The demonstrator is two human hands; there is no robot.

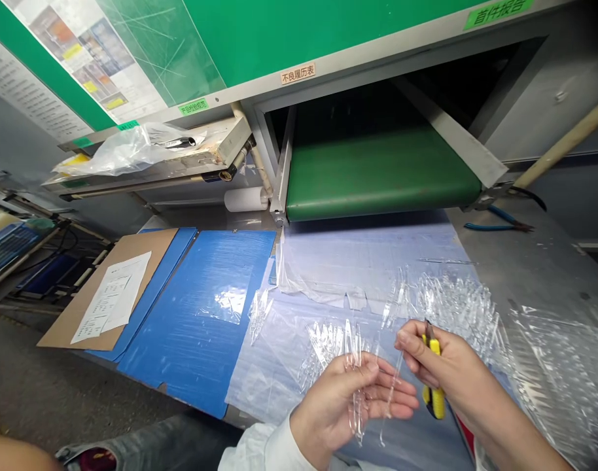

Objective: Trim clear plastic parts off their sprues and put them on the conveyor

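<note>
My left hand [341,396] is palm up, its thumb pressing a few thin, clear plastic pieces [356,415] against the fingers; the other fingers are stretched out. Just to its right, my right hand [449,363] pinches the top of one slender clear plastic piece [391,396], which hangs down past my left fingertips. A yellow utility knife [436,399] is also held in my right hand, its dark blade pointing up. Beyond the hands lie a fanned group of clear pieces [323,343] and a larger heap of clear pieces [451,304].
A green conveyor belt [377,173] ends above the plastic-covered table [323,245]. Blue sheets [195,314] and cardboard with papers [154,252] lie left. Blue-handled pliers [498,226] rest back right. More clear pieces [564,366] spread at right. A shelf [225,140] juts out at left.
</note>
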